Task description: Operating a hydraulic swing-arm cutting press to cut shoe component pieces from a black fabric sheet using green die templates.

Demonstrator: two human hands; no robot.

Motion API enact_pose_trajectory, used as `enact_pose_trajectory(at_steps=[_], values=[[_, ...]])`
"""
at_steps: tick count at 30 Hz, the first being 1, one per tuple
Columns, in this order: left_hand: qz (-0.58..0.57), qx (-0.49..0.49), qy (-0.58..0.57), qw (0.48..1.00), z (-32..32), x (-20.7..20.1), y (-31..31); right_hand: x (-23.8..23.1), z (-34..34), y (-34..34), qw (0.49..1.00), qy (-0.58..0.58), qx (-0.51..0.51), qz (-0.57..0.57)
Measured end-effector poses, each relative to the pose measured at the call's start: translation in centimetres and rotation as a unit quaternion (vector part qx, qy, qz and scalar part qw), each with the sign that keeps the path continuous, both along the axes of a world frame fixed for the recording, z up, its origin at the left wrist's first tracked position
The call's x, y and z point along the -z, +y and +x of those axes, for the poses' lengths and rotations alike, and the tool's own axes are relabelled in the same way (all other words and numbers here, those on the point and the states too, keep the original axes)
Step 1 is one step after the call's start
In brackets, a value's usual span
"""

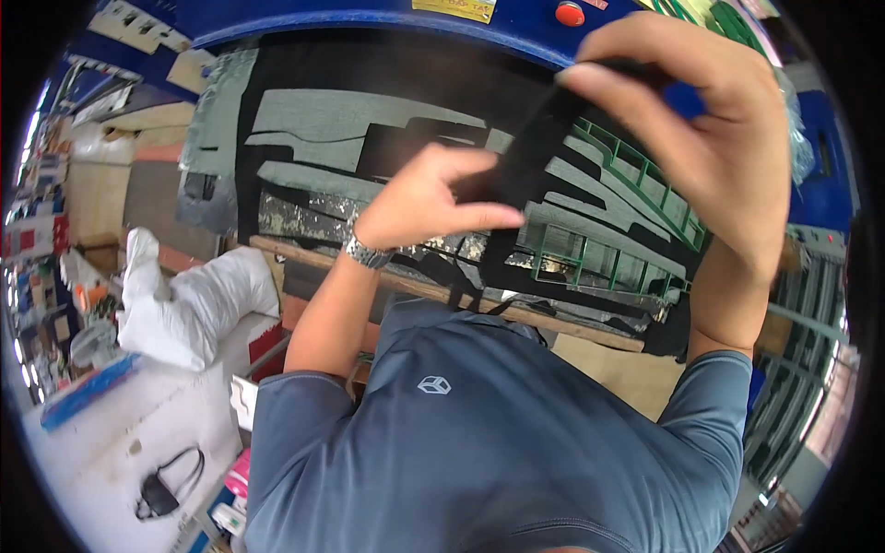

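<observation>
Evidently, the step in hand is the two-handed handling of a black strip (542, 138), judged from its position between the hands. The strip is at 1 o'clock in the view, raised above the counter (590, 333) and slanting from 1 toward 7 o'clock. At 2 o'clock the right hand (737, 138) has its grip closed, thumb against bent fingers, on the strip's upper end. Near 12 o'clock the left hand (419, 203) shows thumb and fingers parted at the strip's lower part; blur prevents telling whether that grip has hold. The next move, in this assessment, calls for a sure left hold and clearance from the green frame (581, 261) at 3 o'clock. Condition: the strip appears flat, dark and matte, with blurred edges; its material and lower limit cannot be determined against the black pieces below. Grey panels (323, 111) lie at 11 o'clock.
</observation>
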State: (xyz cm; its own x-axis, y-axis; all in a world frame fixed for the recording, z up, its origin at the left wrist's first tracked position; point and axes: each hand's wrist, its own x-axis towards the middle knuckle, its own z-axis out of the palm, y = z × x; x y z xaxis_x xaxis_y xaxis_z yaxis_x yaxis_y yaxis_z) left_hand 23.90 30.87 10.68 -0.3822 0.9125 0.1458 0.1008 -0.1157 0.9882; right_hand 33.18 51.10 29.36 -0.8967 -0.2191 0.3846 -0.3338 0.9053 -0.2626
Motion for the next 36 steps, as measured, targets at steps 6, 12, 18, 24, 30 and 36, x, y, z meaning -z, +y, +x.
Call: enact_pose_trajectory(at_steps=[6,12,18,24,30,36], values=[[-0.124,0.114,-0.145,0.975,-5.4,10.0,-8.7,5.7,3.2,8.2,0.915,-0.069,0.295,-0.267],[-0.253,0.079,-0.177,0.948,-13.4,13.4,-13.3,25.0,13.0,13.8,0.786,-0.178,0.425,-0.411],[-0.285,-0.119,-0.199,0.93,-16.6,15.0,-8.5,35.2,15.4,14.4,0.724,-0.218,0.455,-0.47],[-0.319,-0.218,-0.005,0.922,-18.4,20.2,-8.4,37.6,14.1,15.0,0.723,-0.232,0.457,-0.464],[-0.361,-0.288,0.031,0.887,-17.0,20.3,-7.3,38.1,14.8,16.0,0.722,-0.271,0.454,-0.447],[-0.373,-0.314,0.065,0.871,-16.4,19.5,-7.2,37.4,14.3,16.6,0.694,-0.298,0.453,-0.474]])
